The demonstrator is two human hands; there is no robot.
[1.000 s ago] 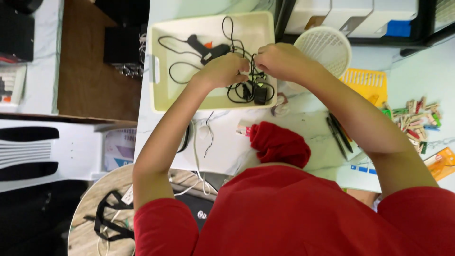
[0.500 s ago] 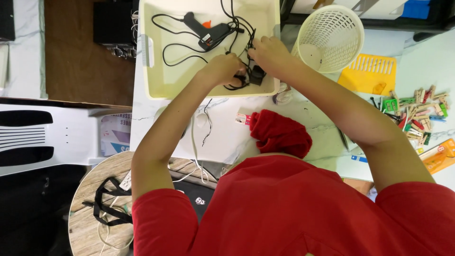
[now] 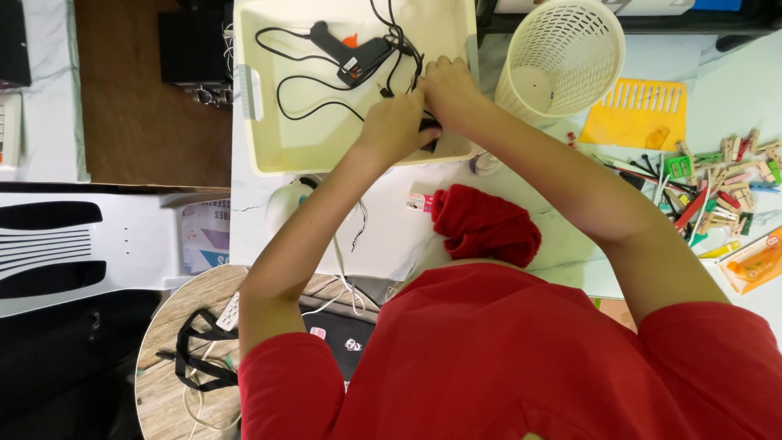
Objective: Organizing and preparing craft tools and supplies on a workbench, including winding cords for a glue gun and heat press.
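Both of my hands meet over the near right corner of a cream plastic tray [image 3: 269, 138] on the white table. My left hand [image 3: 397, 124] and my right hand [image 3: 447, 91] close together around a small black plug or adapter [image 3: 429, 126], mostly hidden under the fingers. Its black cable [image 3: 293, 90] loops across the tray floor. A black glue gun [image 3: 352, 55] with an orange trigger lies in the tray just beyond my hands.
A white mesh basket [image 3: 562, 57] stands right of the tray. A yellow slotted plate [image 3: 635, 114] and a heap of coloured clothespins [image 3: 717, 183] lie further right. A red cloth [image 3: 485, 224] sits near my chest. A round wooden stool [image 3: 187, 350] with black straps is lower left.
The view has shifted so tray and basket sit higher. My hands have stayed together on the black plug and moved toward the tray's near right corner.
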